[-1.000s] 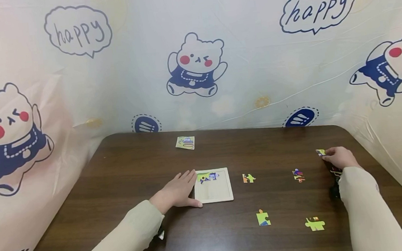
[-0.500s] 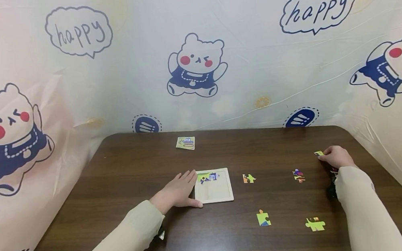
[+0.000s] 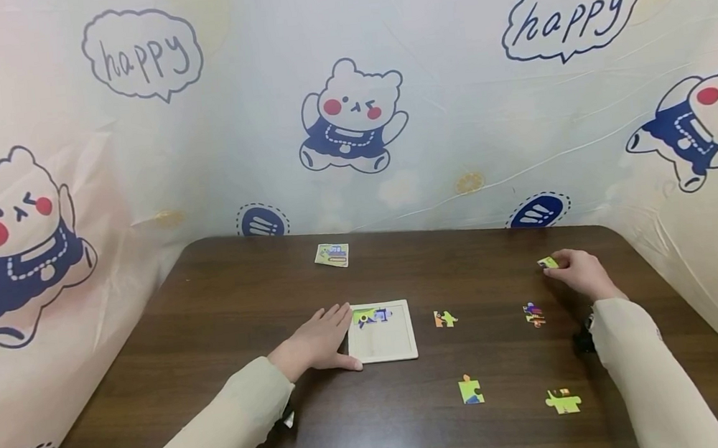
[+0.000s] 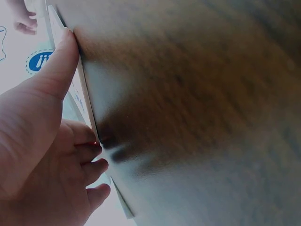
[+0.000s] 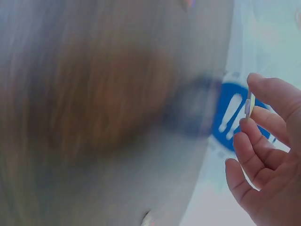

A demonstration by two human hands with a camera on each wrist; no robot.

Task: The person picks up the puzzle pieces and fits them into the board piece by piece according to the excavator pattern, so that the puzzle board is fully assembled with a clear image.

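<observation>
In the head view, my right hand [image 3: 583,274] pinches a small green and yellow puzzle piece [image 3: 547,263] over the right side of the table. The right wrist view shows that puzzle piece [image 5: 249,104] edge-on between thumb and fingertips. My left hand [image 3: 318,340] rests with straight fingers along the left edge of a white square puzzle tray [image 3: 383,344]. Green and blue puzzle pieces [image 3: 368,317] lie at the tray's upper left. From the left wrist view, the left hand [image 4: 47,141] has its thumb and fingers spread along the tray's side.
Loose puzzle pieces lie right of the tray: an orange-green piece [image 3: 446,319], a purple-red piece [image 3: 533,315], a green piece [image 3: 471,390] and a wider green piece [image 3: 563,401]. A picture card [image 3: 332,255] lies at the back of the brown table [image 3: 241,286]. Printed curtain surrounds it.
My right hand has moved left and slightly toward the back, carrying the puzzle piece off its place near the right edge. The left hand and tray have stayed put.
</observation>
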